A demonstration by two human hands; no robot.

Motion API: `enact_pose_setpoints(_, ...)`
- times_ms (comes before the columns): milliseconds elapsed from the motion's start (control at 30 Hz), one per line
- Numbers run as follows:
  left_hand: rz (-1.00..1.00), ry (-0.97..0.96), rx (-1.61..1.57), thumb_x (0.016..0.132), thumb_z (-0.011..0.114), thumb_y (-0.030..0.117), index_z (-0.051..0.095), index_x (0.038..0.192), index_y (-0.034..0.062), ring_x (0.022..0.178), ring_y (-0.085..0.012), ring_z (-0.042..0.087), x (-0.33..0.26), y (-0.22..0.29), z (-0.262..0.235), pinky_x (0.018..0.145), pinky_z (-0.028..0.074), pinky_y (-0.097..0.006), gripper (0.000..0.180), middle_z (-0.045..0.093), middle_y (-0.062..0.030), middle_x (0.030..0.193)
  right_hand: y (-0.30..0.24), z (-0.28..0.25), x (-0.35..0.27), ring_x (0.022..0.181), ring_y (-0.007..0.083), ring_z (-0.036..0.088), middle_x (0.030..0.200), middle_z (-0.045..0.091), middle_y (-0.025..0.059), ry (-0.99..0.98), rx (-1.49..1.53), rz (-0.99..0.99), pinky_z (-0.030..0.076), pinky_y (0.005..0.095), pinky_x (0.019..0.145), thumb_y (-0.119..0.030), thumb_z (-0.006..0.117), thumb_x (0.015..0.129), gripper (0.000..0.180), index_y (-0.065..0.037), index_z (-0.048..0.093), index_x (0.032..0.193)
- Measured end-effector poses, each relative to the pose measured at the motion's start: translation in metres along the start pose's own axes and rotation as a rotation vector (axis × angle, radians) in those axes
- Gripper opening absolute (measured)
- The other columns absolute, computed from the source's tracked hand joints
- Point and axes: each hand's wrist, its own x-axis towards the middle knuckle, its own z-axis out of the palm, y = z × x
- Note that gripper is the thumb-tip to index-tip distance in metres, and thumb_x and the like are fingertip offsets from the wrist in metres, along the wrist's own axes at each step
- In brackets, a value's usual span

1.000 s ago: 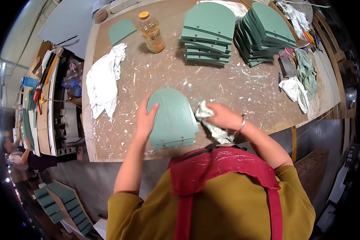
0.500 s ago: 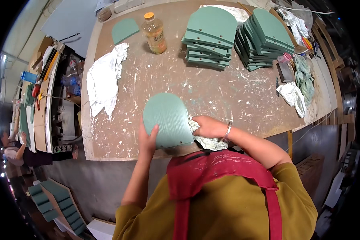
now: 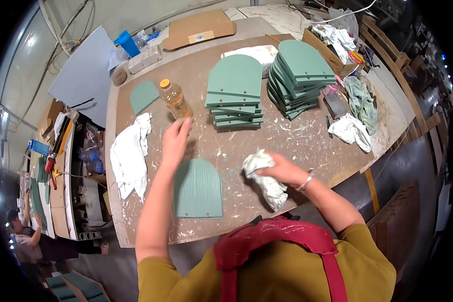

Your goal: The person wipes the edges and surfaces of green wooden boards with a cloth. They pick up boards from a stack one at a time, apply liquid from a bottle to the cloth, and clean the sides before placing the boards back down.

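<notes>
Found lying flat on the table, near the front edge: one green panel, streaked on its face, rounded end pointing away. Noted just beyond it: left grip, near the base of a capped bottle; cannot tell whether apart or together, nor whether in contact with the bottle. Confirmed clamped on a crumpled whitish cloth, right of the panel and apart from it: right grip. Recorded farther back: two uneven stacks of green panels.
</notes>
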Motion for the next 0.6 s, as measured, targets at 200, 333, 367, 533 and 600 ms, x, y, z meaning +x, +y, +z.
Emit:
enact_pose_setpoints(200, 0.054, 0.18, 0.066, 0.087, 0.061, 0.043, 0.06, 0.113, -0.0086, 0.098, -0.0274, 0.062, 0.112, 0.003, 0.076, 0.087, 0.045, -0.037, 0.058, 0.066, -0.0216, 0.103, 0.004, -0.021, -0.033, 0.089, 0.0122, 0.061, 0.101, 0.065, 0.0054, 0.245, 0.166, -0.131, 0.049, 0.027, 0.08, -0.007, 0.065, 0.084, 0.031, 0.001, 0.056, 0.112)
enact_pose_setpoints(333, -0.033, 0.212, -0.287, 0.087, 0.065, 0.033, 0.067, 0.103, -0.0048, 0.085, -0.0143, 0.059, 0.117, 0.008, 0.071, 0.077, 0.046, -0.029, 0.04, 0.067, -0.0099, 0.094, 0.037, -0.031, -0.05, 0.09, 0.0131, 0.062, 0.102, 0.065, 0.0063, 0.321, 0.208, -0.088, 0.05, 0.0282, 0.079, -0.005, 0.065, 0.083, 0.033, 0.001, 0.055, 0.114)
enact_pose_setpoints(367, -0.046, 0.246, -0.37, 0.087, 0.066, 0.028, 0.065, 0.102, -0.0043, 0.082, -0.0134, 0.058, 0.117, 0.009, 0.068, 0.074, 0.046, -0.027, 0.035, 0.066, -0.0075, 0.093, 0.04, -0.034, -0.051, 0.09, 0.0136, 0.062, 0.102, 0.065, 0.0065, 0.332, 0.265, -0.083, 0.05, 0.0285, 0.079, -0.005, 0.065, 0.083, 0.033, 0.001, 0.055, 0.114)
enact_pose_setpoints(533, 0.052, 0.348, -0.634, 0.093, 0.057, 0.019, 0.052, 0.111, -0.0013, 0.09, -0.0122, 0.056, 0.088, 0.068, 0.056, 0.081, 0.045, -0.026, 0.027, 0.061, -0.0062, 0.099, 0.041, -0.045, -0.057, 0.092, 0.016, 0.064, 0.104, 0.066, 0.0078, 0.415, 0.419, -0.076, 0.052, 0.0299, 0.079, -0.002, 0.063, 0.084, 0.033, 0.001, 0.054, 0.116)
enact_pose_setpoints(600, 0.283, 0.3, -0.649, 0.095, 0.055, 0.017, 0.05, 0.109, 0.0, 0.091, -0.0103, 0.055, 0.061, 0.089, 0.062, 0.081, 0.044, -0.025, 0.022, 0.06, -0.0045, 0.096, 0.034, -0.059, -0.067, 0.092, 0.0159, 0.064, 0.104, 0.066, 0.0079, 0.503, 0.387, -0.156, 0.052, 0.0302, 0.078, -0.002, 0.063, 0.084, 0.032, 0.0, 0.055, 0.115)
